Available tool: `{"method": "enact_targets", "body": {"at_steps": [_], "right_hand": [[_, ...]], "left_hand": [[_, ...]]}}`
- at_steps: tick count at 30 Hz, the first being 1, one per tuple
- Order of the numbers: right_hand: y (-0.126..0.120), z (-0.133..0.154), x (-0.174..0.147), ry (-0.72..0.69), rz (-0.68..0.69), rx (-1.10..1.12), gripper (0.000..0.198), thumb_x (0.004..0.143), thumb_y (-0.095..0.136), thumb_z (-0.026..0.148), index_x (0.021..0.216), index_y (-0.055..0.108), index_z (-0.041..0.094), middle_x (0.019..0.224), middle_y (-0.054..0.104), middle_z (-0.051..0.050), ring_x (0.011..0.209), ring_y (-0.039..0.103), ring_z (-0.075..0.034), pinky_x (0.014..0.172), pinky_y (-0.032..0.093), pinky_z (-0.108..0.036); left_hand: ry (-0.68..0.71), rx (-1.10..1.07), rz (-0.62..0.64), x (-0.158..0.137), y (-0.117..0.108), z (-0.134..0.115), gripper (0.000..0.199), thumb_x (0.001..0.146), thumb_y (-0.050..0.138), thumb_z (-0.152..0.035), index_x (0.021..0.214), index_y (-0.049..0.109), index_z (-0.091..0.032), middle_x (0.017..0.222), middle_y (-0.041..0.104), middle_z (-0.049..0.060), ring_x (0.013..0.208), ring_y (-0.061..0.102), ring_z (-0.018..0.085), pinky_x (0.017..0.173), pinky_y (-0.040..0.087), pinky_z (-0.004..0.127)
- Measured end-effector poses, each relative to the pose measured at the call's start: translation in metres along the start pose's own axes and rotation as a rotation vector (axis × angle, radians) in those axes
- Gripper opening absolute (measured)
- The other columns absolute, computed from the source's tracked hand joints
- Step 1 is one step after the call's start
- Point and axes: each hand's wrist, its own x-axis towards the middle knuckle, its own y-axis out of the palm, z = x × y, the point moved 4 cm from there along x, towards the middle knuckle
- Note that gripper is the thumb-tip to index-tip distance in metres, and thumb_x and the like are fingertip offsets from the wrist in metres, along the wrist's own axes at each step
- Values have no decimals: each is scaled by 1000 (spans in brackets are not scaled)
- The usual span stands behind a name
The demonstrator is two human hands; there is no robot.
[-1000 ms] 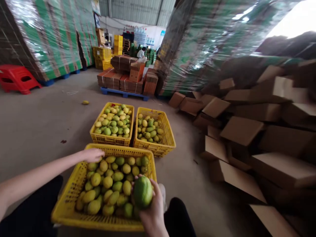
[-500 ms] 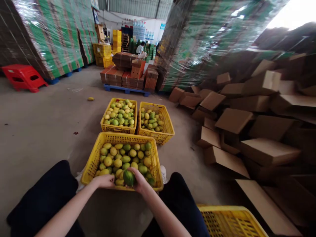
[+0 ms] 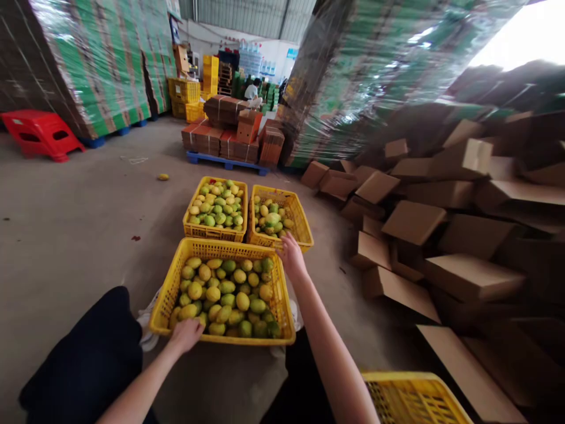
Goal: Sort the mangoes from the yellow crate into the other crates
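Observation:
A yellow plastic crate point(image 3: 223, 340) of oval yellow and green fruits point(image 3: 226, 287), much like lemons, stands in front of me between my knees. At its near rim, left of centre, my left hand point(image 3: 187, 334) has its fingers curled beside the fruits; what they hold, if anything, is hidden. My right hand point(image 3: 291, 254) stretches past the crate's far right corner with its fingers extended and no fruit visible in it. Just beyond them is the right-hand crate point(image 3: 303, 219), partly filled. A larger-looking pale green fruit point(image 3: 272, 219) shows over its fruits; I cannot tell whether it touches them.
A fuller fruit crate point(image 3: 215, 232) stands behind at left. Another yellow crate point(image 3: 410, 377) is by my right leg. Cardboard boxes point(image 3: 415, 221) are heaped at right. Further off are a loaded blue pallet point(image 3: 227, 164), a red stool point(image 3: 42, 132), a loose fruit point(image 3: 163, 176) and a seated person point(image 3: 252, 92).
My right hand has moved from the front crate, where it held a green fruit, forward and right to the right-hand crate, and its fingers have opened. My left hand has shifted slightly left and nearer.

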Motion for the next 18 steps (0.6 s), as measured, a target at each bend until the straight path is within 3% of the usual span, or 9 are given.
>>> {"method": "enact_targets", "body": {"at_steps": [2, 6, 9, 14, 18], "right_hand": [[5, -15, -20, 112, 55, 68, 36, 93, 48, 32, 120, 67, 18, 126, 68, -13, 116, 65, -24, 82, 59, -34], [24, -39, -57, 240, 203, 67, 31, 80, 57, 31, 101, 74, 16, 99, 76, -11, 99, 70, -27, 74, 59, -36], [33, -44, -64, 254, 269, 45, 31, 79, 57, 30, 100, 74, 13, 103, 76, -12, 101, 69, -26, 82, 55, -37], [35, -30, -77, 152, 418, -57, 34, 86, 58, 32, 112, 70, 14, 116, 74, -13, 105, 68, -26, 96, 50, -40], [33, -12, -101, -58, 685, -486, 45, 92, 57, 28, 136, 59, 16, 134, 66, -17, 122, 63, -30, 106, 45, -43]], "left_hand": [[-22, -4, -24, -2, -1, -1, 41, 97, 33, -27, 110, 71, -21, 116, 75, 12, 114, 69, 29, 93, 52, 38], [-35, 5, -35, 1, -7, -4, 34, 92, 43, -27, 108, 73, -21, 114, 74, 15, 114, 68, 33, 94, 52, 44], [5, -15, 25, 15, -16, -4, 31, 88, 51, -27, 109, 73, -21, 117, 73, 15, 116, 66, 35, 95, 52, 46], [129, -136, 184, 51, -24, -5, 24, 81, 57, -16, 95, 75, -21, 107, 77, 7, 105, 70, 27, 94, 52, 36], [112, -207, 117, 80, -30, -7, 37, 84, 45, -7, 105, 73, -20, 108, 76, 4, 104, 69, 23, 91, 53, 33]]}}
